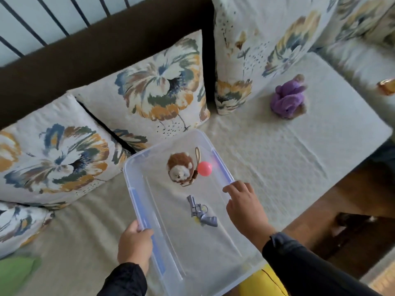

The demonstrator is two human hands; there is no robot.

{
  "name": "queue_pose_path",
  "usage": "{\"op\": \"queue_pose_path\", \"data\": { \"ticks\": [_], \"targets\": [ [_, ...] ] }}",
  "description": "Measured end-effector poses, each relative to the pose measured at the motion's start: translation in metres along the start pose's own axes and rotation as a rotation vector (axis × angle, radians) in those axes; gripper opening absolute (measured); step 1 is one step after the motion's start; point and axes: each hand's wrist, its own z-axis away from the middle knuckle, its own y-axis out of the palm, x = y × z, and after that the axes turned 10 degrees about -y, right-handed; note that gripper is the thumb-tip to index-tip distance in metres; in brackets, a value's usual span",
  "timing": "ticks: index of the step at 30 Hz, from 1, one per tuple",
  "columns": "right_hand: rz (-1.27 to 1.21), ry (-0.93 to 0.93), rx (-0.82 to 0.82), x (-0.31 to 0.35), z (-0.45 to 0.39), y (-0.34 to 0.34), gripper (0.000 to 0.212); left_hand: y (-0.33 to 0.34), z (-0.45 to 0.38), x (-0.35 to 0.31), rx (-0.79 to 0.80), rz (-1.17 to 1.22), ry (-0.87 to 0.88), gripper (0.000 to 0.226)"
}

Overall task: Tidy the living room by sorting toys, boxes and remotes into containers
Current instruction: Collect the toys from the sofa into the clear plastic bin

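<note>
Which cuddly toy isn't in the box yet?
The purple plush toy. It lies out on the sofa seat, far from the clear plastic box. The brown and white fluffy toy is already inside the box, next to the pink ball.

clear plastic bin (136,165) with pale blue rim and blue latches. inside: brown-and-cream fluffy plush (180,167) with tan loop, pink ball (204,168), grey toy revolver (201,212) with a touch of yellow beneath. purple plush (287,99) with tan patches on cream textured sofa cover (277,159). cushions (158,86) cream, printed with big flowers in blue, ochre, brown and dark green, plus fine dark speckles. dark brown sofa back (85,45). black sleeves (303,265). green cloth (17,274) at lower left corner, yellow fabric (265,283) under bin.
</note>
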Motion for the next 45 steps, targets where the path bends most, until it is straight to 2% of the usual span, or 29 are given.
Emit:
{"op": "queue_pose_path", "data": {
  "ticks": [2,3,7,11,15,21,27,35,41,45],
  "targets": [
    [0.001,0.029,-0.01,-0.017,0.002,-0.014,0.043,0.013,0.009,-0.013,-0.005,-0.029,0.016,0.007],
    [0.0,0.038,-0.017,-0.027,0.002,-0.021,0.042,0.021,0.013,-0.02,-0.006,-0.035,0.036,0.008],
    [-0.035,0.055,-0.03,-0.067,0.001,-0.05,0.04,0.059,0.04,-0.043,-0.005,-0.045,0.036,0.038],
    [-0.035,0.033,-0.034,-0.116,-0.001,-0.092,0.038,0.105,0.077,-0.06,0.019,0.023,-0.008,0.032],
    [-0.02,0.013,-0.042,-0.169,-0.003,-0.142,0.038,0.156,0.124,-0.084,0.045,0.065,-0.018,0.045],
    [0.024,0.07,-0.074,-0.226,-0.008,-0.189,0.038,0.207,0.173,-0.132,0.067,0.053,0.056,0.052],
    [-0.021,0.146,-0.126,-0.246,-0.001,-0.2,0.038,0.224,0.186,-0.162,0.093,0.003,0.142,0.055],
    [-0.052,0.191,-0.126,-0.265,-0.006,-0.204,0.034,0.245,0.189,-0.177,0.125,0.006,0.159,0.056],
    [-0.067,0.153,-0.053,-0.294,-0.024,-0.205,0.034,0.266,0.194,-0.182,0.104,0.056,0.093,0.057],
    [-0.106,0.059,0.012,-0.322,-0.047,-0.214,0.037,0.288,0.2,-0.181,0.041,0.142,0.009,0.06]
  ]
}}
